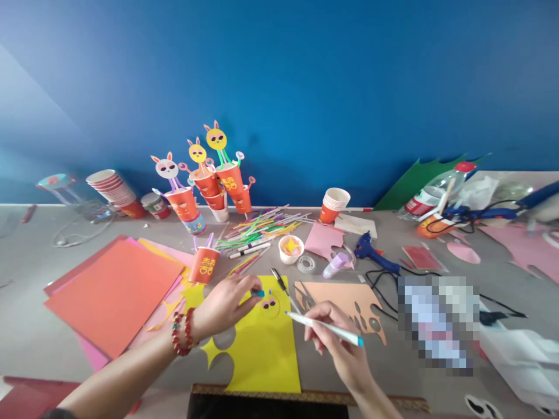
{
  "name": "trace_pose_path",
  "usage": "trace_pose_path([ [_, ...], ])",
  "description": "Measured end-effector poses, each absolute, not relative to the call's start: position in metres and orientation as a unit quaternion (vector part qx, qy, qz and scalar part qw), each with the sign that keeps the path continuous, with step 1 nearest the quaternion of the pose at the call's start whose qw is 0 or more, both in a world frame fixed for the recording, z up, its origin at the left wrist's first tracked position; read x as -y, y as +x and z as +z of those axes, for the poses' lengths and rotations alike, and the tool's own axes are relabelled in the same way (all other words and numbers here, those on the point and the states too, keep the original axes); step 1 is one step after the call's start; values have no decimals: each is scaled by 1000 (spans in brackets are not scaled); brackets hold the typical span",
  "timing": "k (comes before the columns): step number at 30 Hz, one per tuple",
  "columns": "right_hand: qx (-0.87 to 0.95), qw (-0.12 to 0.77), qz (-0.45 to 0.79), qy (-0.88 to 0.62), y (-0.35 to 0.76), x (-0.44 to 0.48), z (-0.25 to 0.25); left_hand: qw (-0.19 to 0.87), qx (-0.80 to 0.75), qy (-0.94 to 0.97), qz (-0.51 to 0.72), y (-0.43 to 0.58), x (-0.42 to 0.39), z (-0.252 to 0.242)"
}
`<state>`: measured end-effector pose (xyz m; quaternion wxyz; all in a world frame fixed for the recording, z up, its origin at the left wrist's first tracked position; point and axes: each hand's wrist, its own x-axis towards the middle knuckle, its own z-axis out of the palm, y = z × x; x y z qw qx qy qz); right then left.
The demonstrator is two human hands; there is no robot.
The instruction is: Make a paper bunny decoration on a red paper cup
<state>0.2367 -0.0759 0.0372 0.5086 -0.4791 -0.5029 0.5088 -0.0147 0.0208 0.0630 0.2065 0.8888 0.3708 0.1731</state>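
Blue wall (305,93) above a crowded grey bench (26,326)

Rabbit-faced figures in red paper cups (203,265) stood at the upper left of the frame; below, at lower centre, a yellow paper sheet (266,355) with round cut-outs along its left side lay flat. Near its upper right part was a small outlined round face with dark-and-pink eyes (269,304).

This face lay between the two hands. The left hand (225,304) came in from the lower left, fingers pinching a short blue marker cap (258,293) just beside the face's upper left edge. The right hand (335,347) had its fingers closed around a slim white marker with a blue end (346,334). That marker's long axis ran from lower right to upper left, so its uncapped tip pointed at the face and stood just beside its right edge; whether the tip touched the paper could not be told.

Left fingers were the nearer to the face. From the right fingers, it lay leftward and slightly up the frame, beyond the marker's tip. A black pen (279,280) lay by the sheet's upper right corner, close to the face.
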Motion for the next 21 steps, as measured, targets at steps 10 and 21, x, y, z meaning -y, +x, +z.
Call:
trace_pose_path([
  [10,534,502,500,-461,221,64,41,281,-329,880,194,-1,-2,70],
  [21,662,461,410,-426,212,90,35,523,-316,785,96,4,37,60],
])
